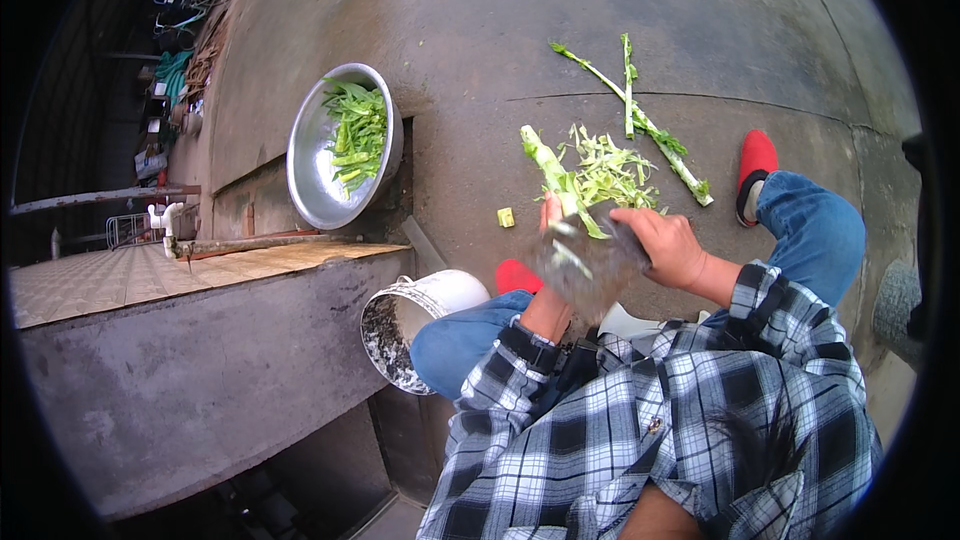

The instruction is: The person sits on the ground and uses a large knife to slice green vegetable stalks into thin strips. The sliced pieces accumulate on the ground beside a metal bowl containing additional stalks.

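My left hand point(551, 212) is closed around the lower part of a thick pale-green celtuce stem point(546, 162), which points up and away to the left. Most of that hand is hidden behind the broad grey blade of a kitchen cleaver point(592, 265), smeared by motion. My right hand point(672, 248) grips the cleaver at its right end, where the handle is covered by my fingers. The blade lies over the near end of the stem. Just beyond it, a heap of pale-green peelings point(612, 170) is scattered on the concrete floor.
Past the peelings, a long leafy stem point(668, 145) and a thinner one point(628, 90) lie crossed. A small cut chunk point(505, 217) sits to the left. A metal basin point(300, 165) holds green leaves point(358, 130). A white bucket point(455, 288) stands by my left knee, beside a concrete ledge point(220, 370).
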{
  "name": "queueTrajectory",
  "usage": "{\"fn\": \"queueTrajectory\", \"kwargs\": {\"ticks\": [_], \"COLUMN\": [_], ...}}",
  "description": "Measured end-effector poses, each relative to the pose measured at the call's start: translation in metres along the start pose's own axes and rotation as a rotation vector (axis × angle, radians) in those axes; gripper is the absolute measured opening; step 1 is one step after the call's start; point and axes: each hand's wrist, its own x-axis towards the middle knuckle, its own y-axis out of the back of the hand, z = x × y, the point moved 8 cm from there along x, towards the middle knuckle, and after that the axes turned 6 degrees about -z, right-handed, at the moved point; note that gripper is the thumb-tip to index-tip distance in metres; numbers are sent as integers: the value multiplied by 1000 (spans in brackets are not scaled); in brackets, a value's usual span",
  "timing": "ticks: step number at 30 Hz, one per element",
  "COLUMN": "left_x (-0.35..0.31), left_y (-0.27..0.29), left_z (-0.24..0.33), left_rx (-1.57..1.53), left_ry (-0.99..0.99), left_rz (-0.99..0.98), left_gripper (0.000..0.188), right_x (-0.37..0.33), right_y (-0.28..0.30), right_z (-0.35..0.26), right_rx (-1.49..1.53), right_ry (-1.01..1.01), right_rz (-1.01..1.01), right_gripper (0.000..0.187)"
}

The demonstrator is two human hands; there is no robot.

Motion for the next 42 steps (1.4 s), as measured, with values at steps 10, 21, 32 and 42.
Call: {"fn": "queueTrajectory", "kwargs": {"ticks": [10,21,32,42], "left_x": [-32,-41,-36,-17], "left_y": [-49,-37,-46,-27], "left_z": [-13,-27,17,50], "left_rx": [-272,183,135,180], "left_ry": [263,89,58,-121], "left_rz": [-187,-248,-33,39], "left_gripper": [45,42,47,41], "right_x": [1,1,-3,-4], "right_y": [0,-8,3,1], "right_z": [5,18,105,44], "right_rx": [50,-68,538,521], "right_ry": [-26,-85,-756,-388], "right_rz": [13,22,116,38], "right_gripper": [63,65,23,33]}}
